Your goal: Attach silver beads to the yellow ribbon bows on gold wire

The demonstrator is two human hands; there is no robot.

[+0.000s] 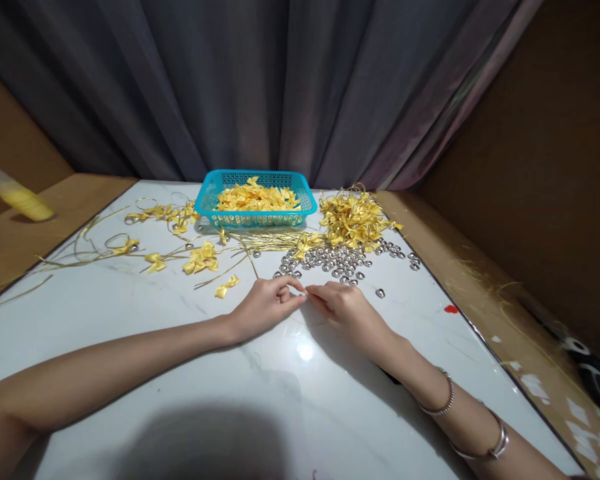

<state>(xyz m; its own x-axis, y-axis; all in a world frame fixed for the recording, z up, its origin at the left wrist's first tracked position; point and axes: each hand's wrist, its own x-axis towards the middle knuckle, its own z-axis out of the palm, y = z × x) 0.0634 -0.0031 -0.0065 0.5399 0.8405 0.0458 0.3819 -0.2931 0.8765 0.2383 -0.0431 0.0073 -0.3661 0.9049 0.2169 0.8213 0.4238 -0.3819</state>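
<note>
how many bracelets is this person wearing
2, both on the right arm: a ridged one nearer the wrist and a smoother one further up the forearm. None shows on the left arm.

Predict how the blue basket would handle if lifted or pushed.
The blue basket is probably light for its size, its walls being open mesh. Wide and low, it seems unlikely to tip when pushed. The yellow bows heaped loosely inside could spill if it tilts.
</note>
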